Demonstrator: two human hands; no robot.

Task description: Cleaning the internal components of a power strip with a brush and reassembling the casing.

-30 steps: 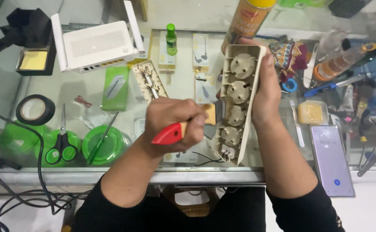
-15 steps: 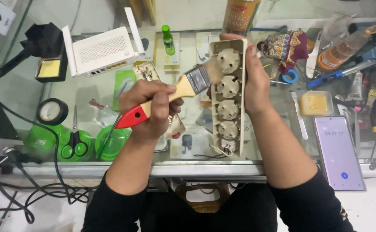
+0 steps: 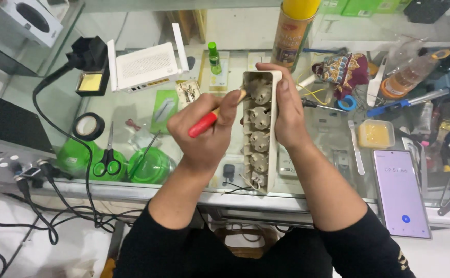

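Power strip (image 3: 260,138): long cream strip with a row of round sockets, held upright off the bench, its far end tipped away from the person, dead centre in the head view.
Right hand (image 3: 286,110): clamped round the strip's upper right edge, thumb laid along the side, fingers curled over the top end.
Left hand (image 3: 204,131): fist closed on a paintbrush (image 3: 212,117) with a red handle and pale wooden shaft; the bristle end is at the top socket (image 3: 260,91).
Progress: by my reading this is dust-brushing, and the brush sits at the uppermost socket right now. The sockets all look grey and dull, so I cannot tell which are done. Loose thin wires (image 3: 235,186) trail from the strip's near end, so it is not wired up.
What is left: going by the row, the four sockets below the brush would want the same pass, if they have not had it.
Bench (image 3: 338,170): glass-topped and crowded.
Left side of bench: white router (image 3: 142,66) with two aerials, soldering-iron stand (image 3: 90,66) with a yellow sponge, roll of black tape (image 3: 88,126), scissors (image 3: 107,158) across green round lids (image 3: 150,166).
Far side of bench: yellow-capped spray can (image 3: 293,33) and a small green bottle (image 3: 214,57).
Right side of bench: phone (image 3: 401,193) lying face up with its screen lit, small tub of yellowish paste (image 3: 375,134), patterned cloth pouch (image 3: 344,69), hand tools in a heap.
Room: black cables (image 3: 55,206) hang off the bench's left front edge toward a pale floor; the person wears black sleeves.
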